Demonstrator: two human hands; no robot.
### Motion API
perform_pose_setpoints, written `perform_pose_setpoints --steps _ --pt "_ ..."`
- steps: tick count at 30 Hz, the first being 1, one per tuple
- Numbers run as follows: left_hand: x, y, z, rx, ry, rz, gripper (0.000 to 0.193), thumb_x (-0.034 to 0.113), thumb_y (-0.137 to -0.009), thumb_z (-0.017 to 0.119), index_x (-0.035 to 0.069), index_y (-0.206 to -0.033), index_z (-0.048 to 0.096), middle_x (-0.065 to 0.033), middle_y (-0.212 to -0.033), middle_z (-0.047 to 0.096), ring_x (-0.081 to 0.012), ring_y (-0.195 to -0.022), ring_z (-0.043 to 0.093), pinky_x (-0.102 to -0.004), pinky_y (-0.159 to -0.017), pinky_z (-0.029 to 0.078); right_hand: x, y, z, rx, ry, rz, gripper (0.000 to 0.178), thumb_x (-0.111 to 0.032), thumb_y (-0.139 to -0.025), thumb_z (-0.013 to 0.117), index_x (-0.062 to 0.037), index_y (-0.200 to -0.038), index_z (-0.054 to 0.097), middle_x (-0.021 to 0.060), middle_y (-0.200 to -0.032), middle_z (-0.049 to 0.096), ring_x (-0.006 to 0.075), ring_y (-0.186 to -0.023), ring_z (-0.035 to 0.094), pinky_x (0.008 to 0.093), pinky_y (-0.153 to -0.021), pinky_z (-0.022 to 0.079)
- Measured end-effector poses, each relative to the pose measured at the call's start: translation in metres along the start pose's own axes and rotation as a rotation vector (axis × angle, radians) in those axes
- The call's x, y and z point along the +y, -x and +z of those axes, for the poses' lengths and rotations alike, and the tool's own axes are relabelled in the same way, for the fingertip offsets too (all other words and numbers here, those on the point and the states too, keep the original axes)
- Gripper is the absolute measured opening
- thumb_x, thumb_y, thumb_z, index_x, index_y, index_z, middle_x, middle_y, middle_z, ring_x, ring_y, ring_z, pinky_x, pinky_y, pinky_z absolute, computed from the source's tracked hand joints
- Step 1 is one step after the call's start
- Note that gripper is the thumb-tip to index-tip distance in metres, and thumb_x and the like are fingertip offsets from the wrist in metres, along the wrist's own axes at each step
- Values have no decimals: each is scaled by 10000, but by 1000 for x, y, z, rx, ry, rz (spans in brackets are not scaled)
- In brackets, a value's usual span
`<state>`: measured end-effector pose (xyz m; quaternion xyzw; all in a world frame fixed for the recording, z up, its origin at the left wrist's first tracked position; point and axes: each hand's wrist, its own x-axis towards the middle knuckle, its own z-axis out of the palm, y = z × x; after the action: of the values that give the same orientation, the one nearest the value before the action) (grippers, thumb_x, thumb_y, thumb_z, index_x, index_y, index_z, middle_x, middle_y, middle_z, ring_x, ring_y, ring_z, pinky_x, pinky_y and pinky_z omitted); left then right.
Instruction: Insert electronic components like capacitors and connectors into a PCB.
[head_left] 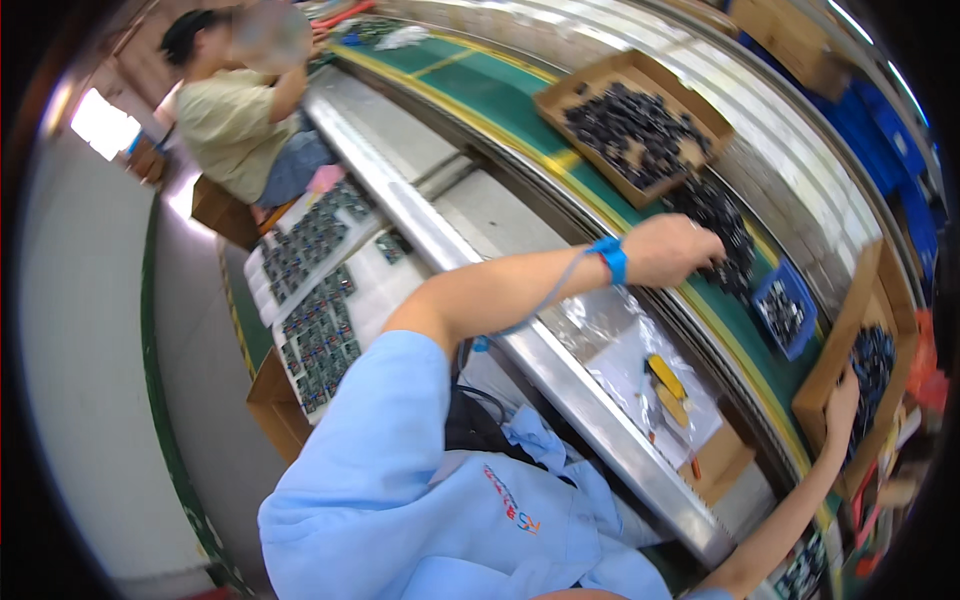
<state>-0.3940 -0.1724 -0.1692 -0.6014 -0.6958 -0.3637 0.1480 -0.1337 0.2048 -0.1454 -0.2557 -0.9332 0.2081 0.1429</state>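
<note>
Curling its fingers inward, the left hand point(675, 250) is hovering at the near edge of a loose heap of small black parts point(735, 235) on a green belt point(520, 110), though whether it is pinching one cannot be told. Beyond that hand, a cardboard tray point(690, 103) is holding more black parts point(635, 130), while to its right a blue bin point(798, 347) is holding small silvery parts point(780, 310). Farther right, the right hand point(843, 402) is lying over the near side of a cardboard box point(835, 350), just beside dark bluish parts point(874, 360), its fingertips too unclear to show whether they are spread or pinching.
</note>
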Motion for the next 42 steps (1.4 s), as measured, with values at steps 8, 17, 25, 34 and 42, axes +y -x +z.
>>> perform_pose_setpoints --steps 8,17,25,34,42 --pt "-2 -10 15 11 -37 51 141 54 -809 663 89 -946 664 -111 -931 671 -321 -872 641 -414 -749 515 -46 19 -6 84 174 6 406 -92 -838 486 -24 -1222 599 281 -1073 637 400 -1031 623 426 -868 481" --pt "-2 -8 7 -104 -20 -83 112 23 -924 588 23 -1033 611 -146 -943 628 -307 -864 621 -322 -775 486 -71 17 -5 8 226 132 398 -229 -827 579 -125 -1204 649 229 -1074 672 385 -1025 641 471 -898 510" --pt "-6 -7 12 -122 -2 -93 113 19 -941 562 -4 -1045 600 -126 -924 600 -254 -827 593 -302 -773 477 -66 14 -1 1 224 131 383 -214 -803 594 -104 -1163 668 194 -1074 688 356 -1023 657 449 -873 534" --pt "-6 -7 11 -131 -13 -98 116 30 -941 561 -7 -1044 600 -130 -935 604 -267 -851 601 -306 -791 476 -67 14 0 15 229 116 321 -252 -820 608 -83 -1076 700 165 -1063 696 342 -1011 664 460 -843 546" --pt "-6 -7 11 -131 -16 -92 117 29 -939 560 -5 -1042 603 -134 -948 608 -280 -869 605 -310 -805 476 -69 13 -1 -26 243 140 477 -202 -786 597 -124 -1255 636 213 -1108 677 353 -1051 650 444 -906 524"
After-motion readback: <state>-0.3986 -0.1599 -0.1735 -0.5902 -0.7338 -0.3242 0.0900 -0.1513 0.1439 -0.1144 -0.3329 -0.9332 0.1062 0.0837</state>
